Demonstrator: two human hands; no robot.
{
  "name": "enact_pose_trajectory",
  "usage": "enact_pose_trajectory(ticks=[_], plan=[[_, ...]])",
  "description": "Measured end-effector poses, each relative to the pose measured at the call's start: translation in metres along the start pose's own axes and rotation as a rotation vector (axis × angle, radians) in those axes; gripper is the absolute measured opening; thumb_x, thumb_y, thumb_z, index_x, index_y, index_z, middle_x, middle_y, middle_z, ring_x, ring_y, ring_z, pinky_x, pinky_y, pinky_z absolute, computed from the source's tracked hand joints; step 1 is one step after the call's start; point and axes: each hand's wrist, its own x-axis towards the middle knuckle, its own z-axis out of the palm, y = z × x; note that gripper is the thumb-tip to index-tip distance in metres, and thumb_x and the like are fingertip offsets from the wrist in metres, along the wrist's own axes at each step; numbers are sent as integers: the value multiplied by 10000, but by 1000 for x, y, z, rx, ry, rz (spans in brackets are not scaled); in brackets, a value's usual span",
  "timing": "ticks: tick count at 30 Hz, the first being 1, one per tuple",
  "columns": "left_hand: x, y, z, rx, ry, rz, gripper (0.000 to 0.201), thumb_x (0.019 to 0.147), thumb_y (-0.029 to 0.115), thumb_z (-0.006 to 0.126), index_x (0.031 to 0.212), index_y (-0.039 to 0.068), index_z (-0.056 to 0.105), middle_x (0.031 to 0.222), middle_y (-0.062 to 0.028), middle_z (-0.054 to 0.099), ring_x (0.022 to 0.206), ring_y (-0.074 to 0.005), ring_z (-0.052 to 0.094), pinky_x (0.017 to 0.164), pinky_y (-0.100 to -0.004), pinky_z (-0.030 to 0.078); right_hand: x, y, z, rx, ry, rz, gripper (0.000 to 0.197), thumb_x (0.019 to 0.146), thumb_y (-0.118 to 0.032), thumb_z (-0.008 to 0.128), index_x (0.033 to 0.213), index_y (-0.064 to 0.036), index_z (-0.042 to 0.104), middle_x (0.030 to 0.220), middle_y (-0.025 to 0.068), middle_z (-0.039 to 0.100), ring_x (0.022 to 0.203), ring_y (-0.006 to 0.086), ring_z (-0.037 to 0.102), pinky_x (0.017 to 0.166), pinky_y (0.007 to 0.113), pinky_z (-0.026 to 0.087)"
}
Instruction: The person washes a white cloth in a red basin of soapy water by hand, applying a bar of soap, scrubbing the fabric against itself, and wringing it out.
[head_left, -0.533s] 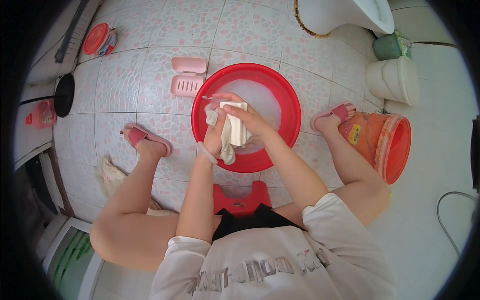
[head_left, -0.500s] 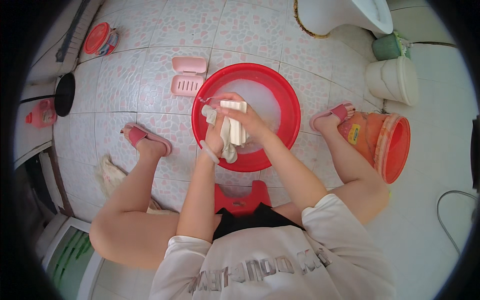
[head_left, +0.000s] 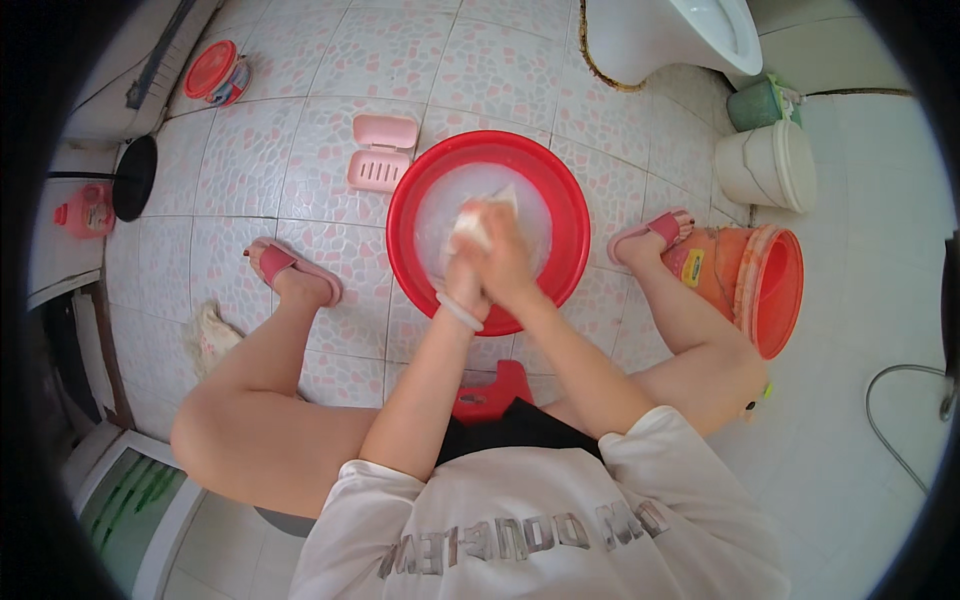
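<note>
Both hands are pressed together over a red basin of whitish, sudsy water, and motion smears them. My left hand, below a pale band on its wrist, is closed round a white cloth; a pale corner sticks out beyond the fingers. My right hand lies over it, closed on a white bar of soap, mostly covered by the fingers. Where soap ends and cloth begins is too blurred to tell. Left of the basin, an open pink soap box lies on the tiles.
A red stool is under me, behind the basin. To the right lie an orange bucket on its side and a white bucket. A red-lidded tub stands far left; a crumpled cloth lies by my left leg.
Both hands have moved right and come tightly together, turning the soap and cloth. The soap bar, plainly visible before, is now mostly hidden. The whole view has shifted slightly.
</note>
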Motion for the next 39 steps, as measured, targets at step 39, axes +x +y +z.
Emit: enact_pose_trajectory(ticks=[39], plan=[[-3,9,-10,-274,27,-52,649,876,590,311,1318,118,361,1265,-104,478,1135,-255,491,950,-403,417,9,-44,-9,69,62,156,308,653,-296,743,933,-188,671,904,89,559,851,274,584,731,364,469]])
